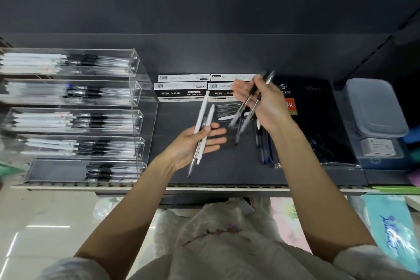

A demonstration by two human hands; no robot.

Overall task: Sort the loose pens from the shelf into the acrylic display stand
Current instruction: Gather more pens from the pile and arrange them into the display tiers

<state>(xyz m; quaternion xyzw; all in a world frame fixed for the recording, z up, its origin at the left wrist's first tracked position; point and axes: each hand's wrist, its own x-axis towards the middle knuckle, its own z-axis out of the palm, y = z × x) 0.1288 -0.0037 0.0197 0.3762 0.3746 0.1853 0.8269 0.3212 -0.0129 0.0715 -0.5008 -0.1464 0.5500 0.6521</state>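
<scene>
White pens (203,120) and clear pens (247,107) held above the shelf, beside the tiered acrylic stand (145,98).

We count two white pens (203,118) in our left hand (196,143) and two clear pens (250,103) in our right hand (261,102). Beyond the hands stand four pen boxes (181,92), and left of them we count five tiers in the acrylic stand (145,98).

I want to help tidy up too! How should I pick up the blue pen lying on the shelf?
Pinch the blue pen around the middle of its barrel, coming straight down from above. It lies flat on the shelf, packed beside other loose pens, so its sides are crowded and only its top is free.
</scene>
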